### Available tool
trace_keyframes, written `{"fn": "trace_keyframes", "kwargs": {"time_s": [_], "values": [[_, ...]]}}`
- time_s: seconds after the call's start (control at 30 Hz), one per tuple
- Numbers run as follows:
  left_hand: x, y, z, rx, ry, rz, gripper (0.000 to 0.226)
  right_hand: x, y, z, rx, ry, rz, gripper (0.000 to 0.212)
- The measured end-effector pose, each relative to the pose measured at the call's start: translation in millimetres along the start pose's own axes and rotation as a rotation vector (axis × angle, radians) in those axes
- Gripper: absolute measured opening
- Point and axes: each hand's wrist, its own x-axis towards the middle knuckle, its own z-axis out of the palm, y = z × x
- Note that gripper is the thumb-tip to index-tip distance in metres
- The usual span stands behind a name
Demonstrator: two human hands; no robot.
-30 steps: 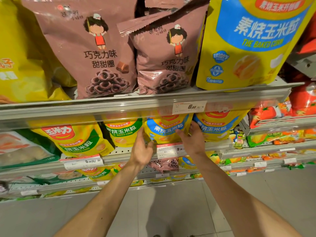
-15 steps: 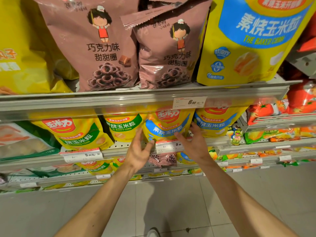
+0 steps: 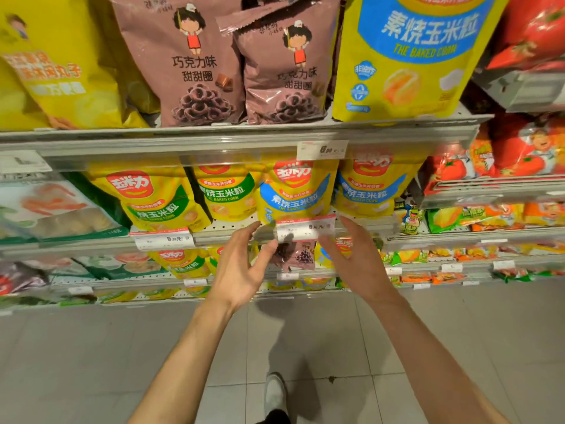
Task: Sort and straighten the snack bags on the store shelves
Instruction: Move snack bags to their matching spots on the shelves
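Snack bags are the subject, and the blue-banded corn bag stands on the middle shelf at about 12 o'clock from the hands, upright, just behind the price tag; nearest the camera, both bare forearms reach forward and up over the tiled floor; the left hand sits at roughly 11 o'clock, palm turned inward, fingers spread and empty, their tips near the shelf lip below the bag's left corner; the right hand sits at roughly 1 o'clock, palm facing the left one, fingers loosely extended, holding nothing; neither hand appears to touch the bag, though contact at the tips cannot be ruled out.

Judgement: the step in hand is squaring this bag; both hands should close on its lower side edges evenly and set it face-forward, in line with the green-banded corn bag at 11 o'clock and its blue-banded neighbour at 1 o'clock; care is needed not to knock the price tag.

Below, at 12 o'clock, a small brown ring-snack bag sits among yellow bags and looks misplaced; farther up, two large brown ring-snack bags stand on the upper shelf, the right one with its top seal folded askew.
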Motion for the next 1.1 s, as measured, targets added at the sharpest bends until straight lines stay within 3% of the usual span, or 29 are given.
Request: {"fn": "trace_keyframes", "kwargs": {"time_s": [0.17,0.33,0.63,0.87,1.1], "values": [[-70.0,33.6,13.7,0.008,0.067,0.009,0.061,-61.2,2.8,-36.3,0.07,-0.002,-0.036,0.045],[-143.4,59.3,33.0,-0.007,0.147,-0.036,0.06,-118.9,26.2,-69.0,0.111,0.024,-0.019,0.068],[-174.3,52.8,40.7,0.061,0.161,-0.079,0.057,-154.4,59.4,-79.9,-0.004,0.019,0.045,0.062],[-105.2,-50.7,84.0,0.074,0.171,-0.043,0.057,-102.8,116.9,10.0,-0.06,0.104,0.0,0.064],[-21.1,-211.1,182.4,0.104,0.275,0.105,0.046,-32.3,252.6,151.3,-0.06,0.204,-0.111,0.066]]}}
